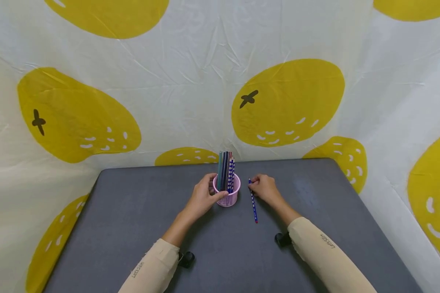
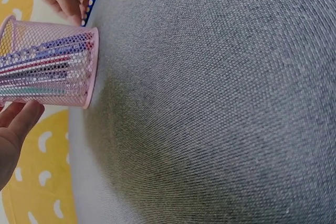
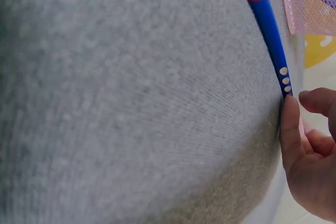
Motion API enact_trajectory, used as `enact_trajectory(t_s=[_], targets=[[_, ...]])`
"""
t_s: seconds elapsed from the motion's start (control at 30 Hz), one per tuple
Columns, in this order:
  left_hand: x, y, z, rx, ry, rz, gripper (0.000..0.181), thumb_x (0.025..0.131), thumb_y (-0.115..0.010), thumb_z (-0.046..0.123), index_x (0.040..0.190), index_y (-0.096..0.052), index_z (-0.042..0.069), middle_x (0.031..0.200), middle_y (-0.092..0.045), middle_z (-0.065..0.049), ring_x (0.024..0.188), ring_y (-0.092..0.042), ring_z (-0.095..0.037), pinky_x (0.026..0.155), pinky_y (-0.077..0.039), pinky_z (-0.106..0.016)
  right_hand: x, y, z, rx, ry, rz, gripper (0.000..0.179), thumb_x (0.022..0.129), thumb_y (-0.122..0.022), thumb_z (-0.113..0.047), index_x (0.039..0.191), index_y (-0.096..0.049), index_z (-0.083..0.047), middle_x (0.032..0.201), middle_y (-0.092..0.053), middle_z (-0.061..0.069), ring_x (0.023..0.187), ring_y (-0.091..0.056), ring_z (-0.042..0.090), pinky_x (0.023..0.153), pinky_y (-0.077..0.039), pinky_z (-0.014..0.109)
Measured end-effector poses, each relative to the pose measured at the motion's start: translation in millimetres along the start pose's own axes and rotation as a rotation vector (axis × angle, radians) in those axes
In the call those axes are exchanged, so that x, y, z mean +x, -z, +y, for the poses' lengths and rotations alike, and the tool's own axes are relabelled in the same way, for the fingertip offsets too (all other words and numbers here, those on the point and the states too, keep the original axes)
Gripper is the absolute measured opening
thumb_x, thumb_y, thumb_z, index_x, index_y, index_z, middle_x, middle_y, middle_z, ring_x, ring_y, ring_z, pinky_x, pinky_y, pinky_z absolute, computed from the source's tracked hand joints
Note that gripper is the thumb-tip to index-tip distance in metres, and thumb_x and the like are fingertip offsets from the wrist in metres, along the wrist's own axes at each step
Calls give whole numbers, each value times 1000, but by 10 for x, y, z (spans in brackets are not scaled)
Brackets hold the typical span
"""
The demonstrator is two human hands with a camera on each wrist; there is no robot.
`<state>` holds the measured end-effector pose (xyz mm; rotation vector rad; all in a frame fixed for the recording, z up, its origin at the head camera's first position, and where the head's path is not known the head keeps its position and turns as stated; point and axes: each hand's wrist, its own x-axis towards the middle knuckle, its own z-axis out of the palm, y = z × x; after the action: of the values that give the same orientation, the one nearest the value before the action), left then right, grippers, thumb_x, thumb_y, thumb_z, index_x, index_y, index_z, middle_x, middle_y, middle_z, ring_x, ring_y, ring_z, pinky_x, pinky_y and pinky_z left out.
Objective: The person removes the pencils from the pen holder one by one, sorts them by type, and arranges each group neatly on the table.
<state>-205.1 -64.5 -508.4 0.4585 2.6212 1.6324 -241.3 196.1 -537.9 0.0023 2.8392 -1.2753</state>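
Observation:
A pink mesh pencil cup stands upright on the table, holding several pencils. My left hand grips the cup from its left side, thumb across the front and fingers toward the back. In the left wrist view the fingers lie against the mesh wall. To the right of the cup, a blue pencil with pale dots and a red end lies on the table, red end toward me. My right hand pinches it near its far end; in the right wrist view the thumb covers part of the pencil.
The grey table ends at a far edge just behind the cup. Behind it hangs a pale curtain with yellow fruit prints. Dark wrist devices sit under both sleeves.

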Motion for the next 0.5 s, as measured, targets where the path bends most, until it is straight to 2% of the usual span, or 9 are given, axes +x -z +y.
enact_trajectory(t_s=[0.2,0.33,0.5], targets=[[-14,-5,18,-7,-9,-1,71,86,-86,25,142,-49,3,129,-65,-19,116,-68,-29,95,-61,-37,-17,70,60,77,-9,-25,22,92,-75,-12,108,-71,3,90,-76,14,61,-67,11,58,-60,26],[-11,-4,16,-4,-21,6,70,86,-86,25,142,-50,2,128,-65,-20,115,-68,-30,94,-61,-36,-10,151,44,85,33,-10,22,94,-74,-16,109,-71,0,91,-75,13,63,-66,11,59,-59,25],[-7,3,8,3,-9,11,70,86,-86,24,142,-50,3,129,-65,-20,115,-68,-30,94,-61,-36,-5,221,-54,128,103,12,23,96,-73,-19,113,-72,-3,99,-75,13,77,-65,12,66,-55,21]])
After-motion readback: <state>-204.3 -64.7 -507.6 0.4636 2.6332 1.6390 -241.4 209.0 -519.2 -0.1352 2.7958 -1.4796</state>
